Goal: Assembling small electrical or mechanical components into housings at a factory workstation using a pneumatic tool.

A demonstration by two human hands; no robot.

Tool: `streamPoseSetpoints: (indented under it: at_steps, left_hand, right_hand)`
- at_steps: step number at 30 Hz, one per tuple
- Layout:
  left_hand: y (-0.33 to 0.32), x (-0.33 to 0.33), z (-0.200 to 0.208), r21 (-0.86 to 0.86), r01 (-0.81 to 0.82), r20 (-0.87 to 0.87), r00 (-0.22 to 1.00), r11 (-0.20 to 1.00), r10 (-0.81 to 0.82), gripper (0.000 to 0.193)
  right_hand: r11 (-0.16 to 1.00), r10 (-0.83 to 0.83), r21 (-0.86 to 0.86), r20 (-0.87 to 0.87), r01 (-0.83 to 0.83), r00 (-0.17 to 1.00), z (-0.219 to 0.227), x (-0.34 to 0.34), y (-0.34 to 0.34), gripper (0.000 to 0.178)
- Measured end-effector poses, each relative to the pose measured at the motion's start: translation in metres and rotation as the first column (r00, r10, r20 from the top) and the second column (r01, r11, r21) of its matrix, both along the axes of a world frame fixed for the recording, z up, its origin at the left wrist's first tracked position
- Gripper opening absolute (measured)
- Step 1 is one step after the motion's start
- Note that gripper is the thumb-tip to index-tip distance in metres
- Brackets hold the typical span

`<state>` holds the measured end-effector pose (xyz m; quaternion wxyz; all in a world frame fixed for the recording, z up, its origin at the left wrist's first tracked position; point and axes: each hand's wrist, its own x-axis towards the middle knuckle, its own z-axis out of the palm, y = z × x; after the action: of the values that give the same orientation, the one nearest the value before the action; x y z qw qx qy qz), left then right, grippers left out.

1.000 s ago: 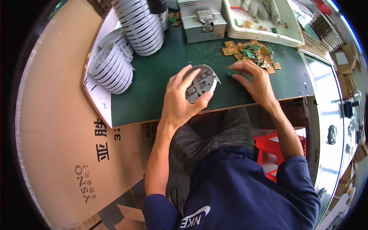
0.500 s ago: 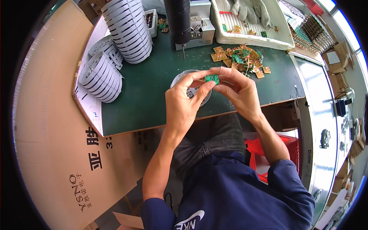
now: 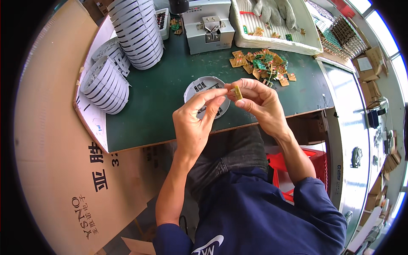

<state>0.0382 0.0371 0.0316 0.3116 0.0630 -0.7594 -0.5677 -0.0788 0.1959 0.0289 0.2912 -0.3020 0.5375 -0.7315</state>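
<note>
Pinched between the thumb and fingers of my right hand (image 3: 264, 104) is a small circuit board (image 3: 239, 92), turned nearly edge-on. My left hand (image 3: 193, 117) is just left of it, the index fingertip at the board's small parts and the thumb a little apart. Whether that fingertip touches them is hard to see. Under and behind my hands, a round white plastic housing (image 3: 205, 81) with dark slots lies on the green table (image 3: 148, 114), partly covered by my fingers.
Loose circuit boards (image 3: 265, 63) form a pile at the right. A grey metal machine (image 3: 210, 32) stands at the back below a black screwdriver (image 3: 179, 6). White housings (image 3: 142, 40) are stacked at left. A white foam tray (image 3: 276, 44) holds gloves.
The board has turned from its green face to nearly edge-on. My left thumb has come off it. In the picture, the screwdriver has shifted up and left, uncovering the machine.
</note>
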Motion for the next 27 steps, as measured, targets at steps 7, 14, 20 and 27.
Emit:
streamPoseSetpoints:
  at_steps: [7, 14, 20, 27]
  left_hand:
    - [0.000, -0.001, 0.001, -0.127, -0.072, -0.094, 0.994, 0.989, 0.060, 0.019]
    - [0.005, 0.003, -0.007, -0.156, -0.130, -0.124, 0.986, 0.979, 0.111, 0.018]
    - [0.005, 0.001, -0.012, -0.209, -0.148, -0.178, 0.978, 0.967, 0.111, 0.017]
    - [0.006, 0.003, -0.013, -0.295, -0.192, -0.223, 0.966, 0.936, 0.128, 0.017]
  right_hand:
    - [0.999, 0.006, 0.054, -0.086, -0.001, 0.996, -0.007, 0.002, -0.001, 0.036]
    - [1.000, 0.007, -0.003, -0.107, -0.007, 0.994, -0.009, 0.007, -0.007, 0.035]
    - [1.000, -0.025, -0.002, -0.114, 0.025, 0.993, -0.010, 0.014, -0.010, 0.034]
    - [0.997, -0.072, 0.006, -0.111, 0.073, 0.991, -0.009, 0.022, -0.013, 0.034]
